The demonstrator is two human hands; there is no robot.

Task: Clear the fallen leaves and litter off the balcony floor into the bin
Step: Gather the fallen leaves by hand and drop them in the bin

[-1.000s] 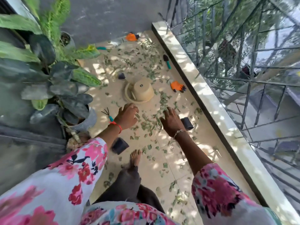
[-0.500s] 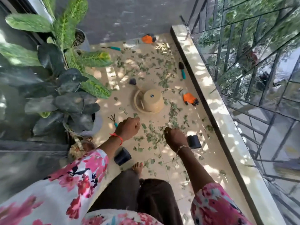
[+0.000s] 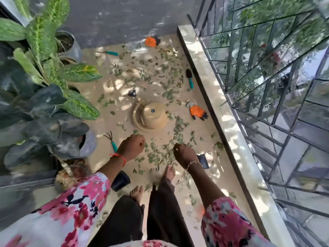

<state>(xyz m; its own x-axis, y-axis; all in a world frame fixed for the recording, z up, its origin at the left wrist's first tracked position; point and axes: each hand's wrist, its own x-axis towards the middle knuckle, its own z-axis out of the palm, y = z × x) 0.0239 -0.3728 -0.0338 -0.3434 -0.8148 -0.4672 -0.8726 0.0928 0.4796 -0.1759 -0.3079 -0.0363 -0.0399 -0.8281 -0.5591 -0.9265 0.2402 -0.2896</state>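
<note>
Head view showed the job barely begun. Green leaves (image 3: 160, 155) littered most of the balcony floor (image 3: 110, 107), from the far wall down to the person's bare feet, thickest between the two hands and along the right-hand ledge (image 3: 229, 122). The beige bin (image 3: 153, 116) lay tipped over in the middle of the floor, just beyond the hands, its base turned up toward the camera. No leaves could be seen in it, and its mouth was hidden. Judging from that, almost all the clearing was left, and the bin probably had to be righted before anything went in.

Both arms reached forward and down over the leaf patch. The left hand (image 3: 132, 147) was closed in a tight fist, knuckles up, apparently round a handful of leaves, though the fist hid them. The right hand (image 3: 185, 155) hung with its fingers curled downward, pinching a small bunch of leaves at the tips, just above the floor.

An orange glove (image 3: 197, 112) lay right of the bin, and a teal-handled hand rake (image 3: 111, 140) lay left of the left hand.
</note>
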